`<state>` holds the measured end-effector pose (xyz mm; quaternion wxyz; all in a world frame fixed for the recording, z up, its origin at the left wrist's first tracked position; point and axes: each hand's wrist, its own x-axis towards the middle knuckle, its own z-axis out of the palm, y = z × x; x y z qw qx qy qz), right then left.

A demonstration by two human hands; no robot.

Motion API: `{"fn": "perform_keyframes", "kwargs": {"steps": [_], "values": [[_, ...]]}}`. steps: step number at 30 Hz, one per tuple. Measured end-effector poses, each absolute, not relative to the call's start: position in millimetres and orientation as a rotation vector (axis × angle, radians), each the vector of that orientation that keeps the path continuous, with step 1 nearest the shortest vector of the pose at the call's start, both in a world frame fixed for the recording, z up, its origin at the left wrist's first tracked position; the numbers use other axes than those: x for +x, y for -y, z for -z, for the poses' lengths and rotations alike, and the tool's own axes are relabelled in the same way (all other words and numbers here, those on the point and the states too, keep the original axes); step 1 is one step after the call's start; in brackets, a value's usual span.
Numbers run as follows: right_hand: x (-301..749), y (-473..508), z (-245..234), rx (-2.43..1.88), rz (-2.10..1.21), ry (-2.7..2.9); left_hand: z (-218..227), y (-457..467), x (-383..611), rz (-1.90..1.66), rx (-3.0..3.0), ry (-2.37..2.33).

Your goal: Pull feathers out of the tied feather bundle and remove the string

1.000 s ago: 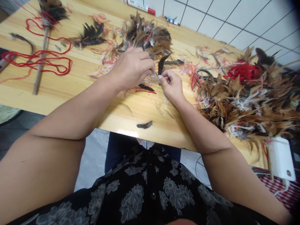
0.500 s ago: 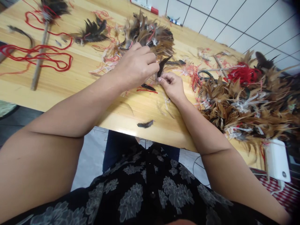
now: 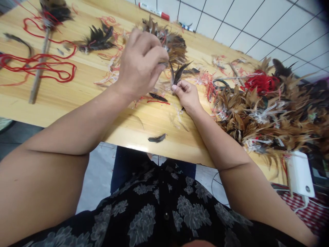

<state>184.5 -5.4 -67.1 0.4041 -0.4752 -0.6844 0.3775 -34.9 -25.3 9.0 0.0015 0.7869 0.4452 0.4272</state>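
My right hand (image 3: pixel 189 96) pinches a few dark feathers (image 3: pixel 179 72) between thumb and fingertips, their tips fanning upward. To its left and higher, my left hand (image 3: pixel 142 61) is raised over the table with its fingers curled together; a small dark bit shows at the fingertips, too hidden to name. Behind the left hand stands a bunch of brown feathers (image 3: pixel 177 44), partly covered by it. Below the hands, a loose black feather (image 3: pixel 158 97) lies beside a short red string (image 3: pixel 159 102). Closer to the table edge is a single dark feather (image 3: pixel 157 138).
A big heap of brown feathers (image 3: pixel 252 116) with red string (image 3: pixel 260 82) fills the right side. On the left lie a stick (image 3: pixel 39 77), looped red cord (image 3: pixel 63 72) and a dark feather bundle (image 3: pixel 99 39). A red-capped marker (image 3: pixel 153 11) and white power bank (image 3: pixel 300 174) are also there.
My left hand has lifted and pulled away to the left from the right hand. The feathers in my right hand now show more fully. The view has shifted slightly.
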Motion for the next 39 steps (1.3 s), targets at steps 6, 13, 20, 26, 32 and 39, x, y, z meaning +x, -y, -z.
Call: {"fn": "perform_keyframes", "kwargs": {"steps": [6, 13, 20, 26, 32, 39], "values": [[182.5, 9.7, 60.6, -1.228, -0.918, 1.705, 4.2, 18.2, -24.8, -1.082, 1.904, -1.286], [176.5, 17.7, 61.5, -1.289, -0.705, 1.813, 23.8, 22.5, -10.0, -1.016, 1.728, -1.254], [176.9, 17.8, 65.7, -1.232, -0.737, 1.826, 20.8, 22.3, -9.5, -1.034, 1.65, -1.209], [176.7, 15.2, 64.3, -1.178, -0.8, 1.814, 10.0, 22.5, -10.8, -0.951, 1.643, -1.186], [183.0, 9.4, 69.6, -1.19, -0.825, 1.721, 7.2, -6.0, -51.3, -0.87, 1.788, -1.18], [188.7, 4.5, 72.6, -1.163, -0.846, 1.637, -6.8, -11.2, -100.3, -0.325, 2.189, -1.25]]}}
